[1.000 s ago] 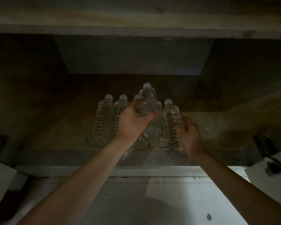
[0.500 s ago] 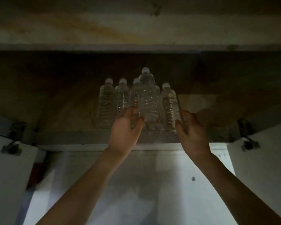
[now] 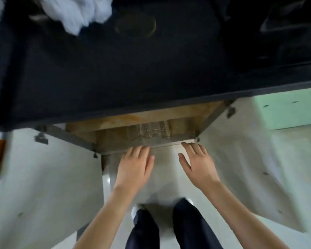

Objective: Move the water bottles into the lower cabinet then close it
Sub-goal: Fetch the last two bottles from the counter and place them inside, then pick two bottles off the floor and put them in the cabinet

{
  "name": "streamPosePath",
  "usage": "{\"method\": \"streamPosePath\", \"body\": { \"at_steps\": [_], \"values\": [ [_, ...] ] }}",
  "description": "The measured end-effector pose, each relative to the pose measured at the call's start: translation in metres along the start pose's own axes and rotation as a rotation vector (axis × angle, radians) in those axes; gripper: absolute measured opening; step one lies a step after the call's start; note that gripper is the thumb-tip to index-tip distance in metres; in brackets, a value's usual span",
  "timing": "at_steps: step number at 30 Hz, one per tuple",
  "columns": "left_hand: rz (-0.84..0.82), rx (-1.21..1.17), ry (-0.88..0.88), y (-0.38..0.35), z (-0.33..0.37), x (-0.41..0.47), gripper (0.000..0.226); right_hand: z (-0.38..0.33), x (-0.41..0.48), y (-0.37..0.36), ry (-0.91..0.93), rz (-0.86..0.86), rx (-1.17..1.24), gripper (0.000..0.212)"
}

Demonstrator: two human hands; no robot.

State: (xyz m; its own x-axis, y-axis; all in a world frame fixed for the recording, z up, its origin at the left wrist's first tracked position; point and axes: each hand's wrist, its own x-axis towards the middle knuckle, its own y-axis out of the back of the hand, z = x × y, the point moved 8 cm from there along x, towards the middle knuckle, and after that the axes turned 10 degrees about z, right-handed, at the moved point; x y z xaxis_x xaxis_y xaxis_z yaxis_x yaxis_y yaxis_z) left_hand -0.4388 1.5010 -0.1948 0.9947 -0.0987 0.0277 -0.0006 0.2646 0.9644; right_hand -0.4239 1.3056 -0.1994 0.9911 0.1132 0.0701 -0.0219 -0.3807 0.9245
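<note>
looking straight down now: the dark counter [image 3: 115, 78] fills the top half of the view. below it both white doors hang wide open, the left door [image 3: 48, 177] and the right door [image 3: 250, 168] swung out to either side. between them is the lower cabinet [image 3: 178, 123], its wooden inside showing under the counter edge. the pale floor [image 3: 167, 184] runs in front of it, with the person's dark trousers [image 3: 190, 229] at the bottom.

both bare arms reach forward. the left hand [image 3: 135, 168] is flat, palm down, its fingers [image 3: 138, 151] straight and close together, tips at the cabinet's front edge, holding nothing. the right hand [image 3: 197, 164] is the same, fingers [image 3: 194, 148] straight and slightly spread, thumb out to the side. whether either touches the edge, cannot tell.

the water bottles [image 3: 147, 131] stand inside the cabinet, a clear cluster near the middle, blurred. a white cloth [image 3: 75, 13] lies on the counter at top left. a pale green block [image 3: 291, 112] sits at right. a metal hinge [image 3: 41, 138] shows on the left door.
</note>
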Motion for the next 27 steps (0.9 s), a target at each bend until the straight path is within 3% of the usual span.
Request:
{"method": "streamPosePath", "body": {
  "at_steps": [6,12,17,23,27],
  "values": [
    [0.138,-0.070,-0.097,0.206,0.083,-0.021,0.056,-0.055,-0.029,0.199,0.038,0.039,-0.041,0.059],
    [0.277,-0.138,-0.349,0.307,0.126,-0.042,0.055,-0.078,-0.075,0.313,0.025,0.286,-0.119,0.056],
    [0.196,-0.192,-0.465,0.298,0.135,-0.069,0.054,-0.056,-0.179,0.318,-0.307,0.407,-0.155,0.056],
    [-0.117,-0.090,-0.599,0.212,0.155,-0.125,0.058,-0.033,-0.319,0.259,-0.709,0.284,-0.129,0.062],
    [-0.212,-0.100,-0.662,0.189,0.195,-0.142,0.064,-0.010,-0.374,0.280,-0.859,0.326,-0.138,0.060]
  ]
}}
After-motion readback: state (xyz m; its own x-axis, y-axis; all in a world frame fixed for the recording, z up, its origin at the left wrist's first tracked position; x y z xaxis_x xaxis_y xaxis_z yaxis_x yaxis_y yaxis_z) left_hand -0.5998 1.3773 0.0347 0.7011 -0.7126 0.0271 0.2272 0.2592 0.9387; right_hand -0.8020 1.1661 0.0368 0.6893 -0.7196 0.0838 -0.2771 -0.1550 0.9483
